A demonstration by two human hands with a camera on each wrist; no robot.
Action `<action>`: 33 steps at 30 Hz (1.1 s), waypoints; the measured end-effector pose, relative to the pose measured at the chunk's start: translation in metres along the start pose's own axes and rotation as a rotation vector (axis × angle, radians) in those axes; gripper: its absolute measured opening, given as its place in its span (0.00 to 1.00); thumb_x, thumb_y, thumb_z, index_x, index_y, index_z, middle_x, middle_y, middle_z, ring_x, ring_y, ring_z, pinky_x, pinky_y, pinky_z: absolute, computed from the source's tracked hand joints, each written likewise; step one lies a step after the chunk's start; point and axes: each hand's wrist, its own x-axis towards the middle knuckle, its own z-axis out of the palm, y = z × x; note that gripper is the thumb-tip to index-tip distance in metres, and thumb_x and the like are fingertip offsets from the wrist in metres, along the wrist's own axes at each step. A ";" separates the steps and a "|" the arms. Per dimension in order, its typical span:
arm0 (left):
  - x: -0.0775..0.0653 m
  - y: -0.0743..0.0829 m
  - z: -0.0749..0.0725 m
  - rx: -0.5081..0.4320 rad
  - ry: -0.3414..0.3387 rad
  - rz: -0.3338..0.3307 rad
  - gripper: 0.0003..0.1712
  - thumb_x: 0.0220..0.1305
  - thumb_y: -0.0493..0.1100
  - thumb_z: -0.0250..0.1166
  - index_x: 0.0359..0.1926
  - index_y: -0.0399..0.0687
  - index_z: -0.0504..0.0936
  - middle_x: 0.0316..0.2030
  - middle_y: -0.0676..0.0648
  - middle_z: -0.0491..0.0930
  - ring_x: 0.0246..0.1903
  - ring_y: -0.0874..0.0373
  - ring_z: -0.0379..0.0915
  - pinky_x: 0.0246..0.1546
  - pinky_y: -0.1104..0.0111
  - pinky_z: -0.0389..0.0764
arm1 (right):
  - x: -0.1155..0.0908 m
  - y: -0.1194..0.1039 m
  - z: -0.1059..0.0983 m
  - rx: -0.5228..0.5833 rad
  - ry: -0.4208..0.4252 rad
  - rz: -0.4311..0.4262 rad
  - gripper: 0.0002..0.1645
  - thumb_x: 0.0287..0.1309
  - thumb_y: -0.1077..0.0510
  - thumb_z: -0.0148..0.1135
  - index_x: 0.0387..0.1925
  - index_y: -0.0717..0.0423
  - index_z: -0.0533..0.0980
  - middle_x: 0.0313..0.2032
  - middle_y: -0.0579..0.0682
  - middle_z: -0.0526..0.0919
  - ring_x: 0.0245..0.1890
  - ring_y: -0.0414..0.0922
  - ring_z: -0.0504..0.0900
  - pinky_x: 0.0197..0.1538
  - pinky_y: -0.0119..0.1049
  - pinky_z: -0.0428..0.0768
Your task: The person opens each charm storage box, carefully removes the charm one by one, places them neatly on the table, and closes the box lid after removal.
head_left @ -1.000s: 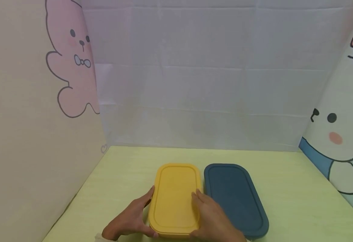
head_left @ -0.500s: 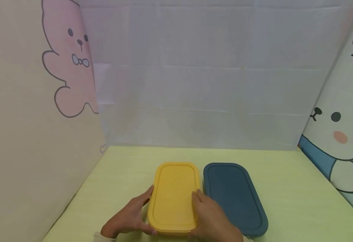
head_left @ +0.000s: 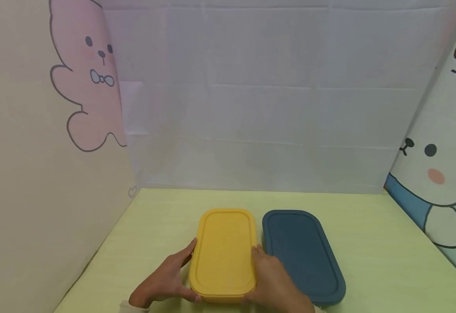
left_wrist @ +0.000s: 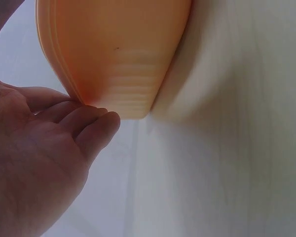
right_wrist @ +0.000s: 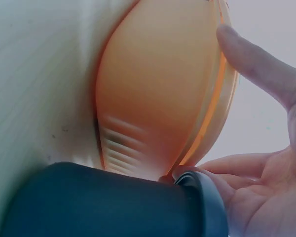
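Note:
A yellow lidded box (head_left: 224, 252), rounded at the corners, lies flat on the table. My left hand (head_left: 169, 278) holds its left side, with the thumb at the near left corner. In the left wrist view, the fingertips (left_wrist: 101, 126) curl under the lid's rim beside the ribbed wall. Across from it, my right hand (head_left: 272, 278) grips the right side at the lid's edge. The right wrist view has the right thumb (right_wrist: 232, 42) against the rim, and other fingers partly hidden behind a dark blue lidded box (head_left: 302, 256).
The dark blue box stands close to the right of the yellow one, with a narrow gap between them. A pale yellow-green table (head_left: 372, 243) runs back to a white sheet (head_left: 259, 104). Cartoon-printed walls (head_left: 91, 174) flank both sides.
The yellow box has shifted slightly left, widening its gap to the blue box. My right fingertips have moved from over the lid out to its right edge. The head view has tilted a little.

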 end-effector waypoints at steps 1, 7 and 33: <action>0.000 0.000 0.000 -0.011 -0.002 0.001 0.79 0.41 0.57 0.84 0.79 0.33 0.39 0.78 0.35 0.47 0.75 0.37 0.53 0.69 0.84 0.61 | 0.000 0.000 0.000 0.004 0.011 -0.002 0.74 0.22 0.44 0.90 0.69 0.74 0.64 0.67 0.75 0.69 0.60 0.69 0.77 0.59 0.63 0.79; -0.002 0.000 0.002 -0.060 -0.005 -0.008 0.78 0.42 0.54 0.84 0.79 0.34 0.38 0.79 0.36 0.45 0.76 0.38 0.50 0.69 0.85 0.60 | -0.003 0.000 -0.002 0.005 0.030 -0.010 0.73 0.20 0.43 0.90 0.68 0.74 0.65 0.66 0.75 0.70 0.59 0.70 0.77 0.58 0.63 0.80; -0.012 -0.004 -0.014 -0.323 0.138 0.210 0.69 0.50 0.38 0.80 0.81 0.43 0.40 0.79 0.34 0.46 0.71 0.76 0.60 0.66 0.85 0.65 | -0.002 -0.001 0.000 0.590 0.145 -0.112 0.73 0.33 0.50 0.86 0.75 0.70 0.53 0.74 0.72 0.54 0.74 0.63 0.59 0.62 0.37 0.80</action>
